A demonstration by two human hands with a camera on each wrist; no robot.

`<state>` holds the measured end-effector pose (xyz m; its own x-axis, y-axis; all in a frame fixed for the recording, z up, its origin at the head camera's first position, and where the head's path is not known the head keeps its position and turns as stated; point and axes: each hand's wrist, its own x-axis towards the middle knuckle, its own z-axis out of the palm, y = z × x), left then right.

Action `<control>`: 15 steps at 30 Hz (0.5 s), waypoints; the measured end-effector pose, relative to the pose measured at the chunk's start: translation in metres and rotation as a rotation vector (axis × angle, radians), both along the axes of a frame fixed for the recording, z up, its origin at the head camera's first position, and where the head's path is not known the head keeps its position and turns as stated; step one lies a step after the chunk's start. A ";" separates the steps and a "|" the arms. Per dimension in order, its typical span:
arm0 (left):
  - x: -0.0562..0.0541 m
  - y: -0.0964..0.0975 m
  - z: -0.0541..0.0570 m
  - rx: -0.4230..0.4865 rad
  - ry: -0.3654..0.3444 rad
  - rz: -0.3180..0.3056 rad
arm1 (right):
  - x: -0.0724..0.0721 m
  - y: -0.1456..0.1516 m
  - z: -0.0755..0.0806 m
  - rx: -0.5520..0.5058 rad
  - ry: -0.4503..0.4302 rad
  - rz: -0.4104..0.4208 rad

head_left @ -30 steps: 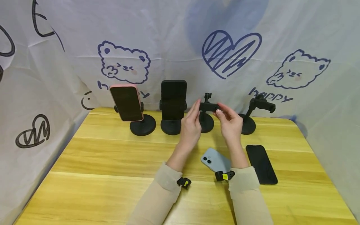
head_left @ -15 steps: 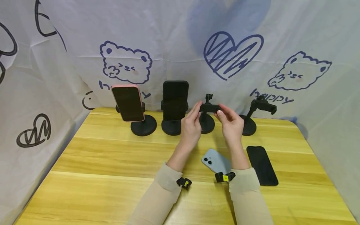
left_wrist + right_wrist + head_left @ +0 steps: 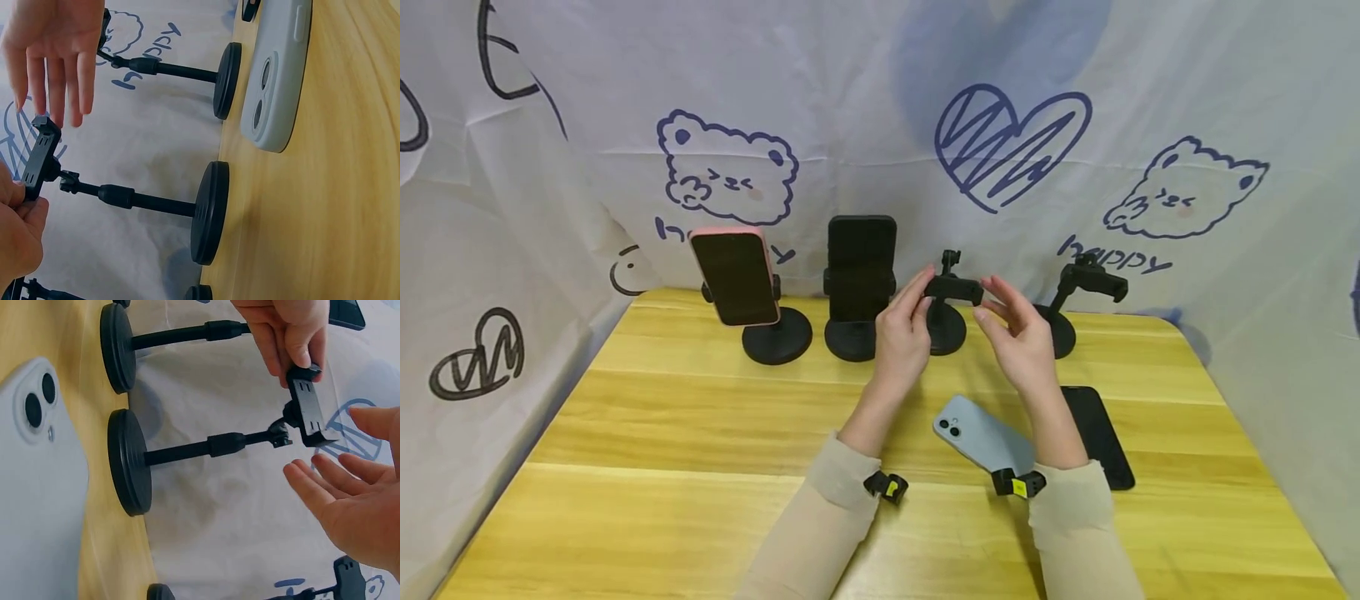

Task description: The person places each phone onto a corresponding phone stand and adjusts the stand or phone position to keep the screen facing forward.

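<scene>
My left hand (image 3: 904,335) pinches one end of the black clamp (image 3: 955,289) on a phone stand (image 3: 949,333), the third from the left. Close to the clamp's other end, my right hand (image 3: 1021,340) has its fingers spread and holds nothing. In the right wrist view a small gap separates the right hand (image 3: 359,494) from the clamp (image 3: 310,412). Nothing sits in the clamp. A light blue phone (image 3: 983,435) lies camera side up in front of the stand, just left of my right forearm.
Left along the back, a pink-edged phone (image 3: 733,277) and a black phone (image 3: 862,268) stand in holders. At the right is another phone stand (image 3: 1063,329) with a bare clamp. A black phone (image 3: 1105,437) lies flat, partly behind my right forearm. A printed cloth hangs behind the table.
My right hand has let go of the clamp's right end and moved slightly right, its fingers opening. The left hand keeps its hold on the other end.
</scene>
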<state>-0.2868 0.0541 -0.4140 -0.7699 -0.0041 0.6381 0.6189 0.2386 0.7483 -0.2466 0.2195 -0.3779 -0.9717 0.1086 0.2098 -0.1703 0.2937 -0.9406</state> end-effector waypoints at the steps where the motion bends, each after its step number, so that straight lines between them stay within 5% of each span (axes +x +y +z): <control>1: 0.000 0.000 0.000 -0.001 0.004 0.001 | 0.002 0.001 0.001 0.017 -0.009 0.006; 8: 0.000 -0.001 -0.003 -0.015 -0.017 -0.005 | 0.014 0.014 0.000 0.149 -0.060 0.067; 15: 0.000 -0.001 -0.002 -0.020 -0.017 -0.003 | 0.029 0.033 -0.017 0.400 -0.094 0.183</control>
<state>-0.2865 0.0526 -0.4159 -0.7805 0.0107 0.6251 0.6071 0.2514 0.7538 -0.2174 0.2525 -0.3945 -0.9841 -0.1388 0.1107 -0.1730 0.6102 -0.7731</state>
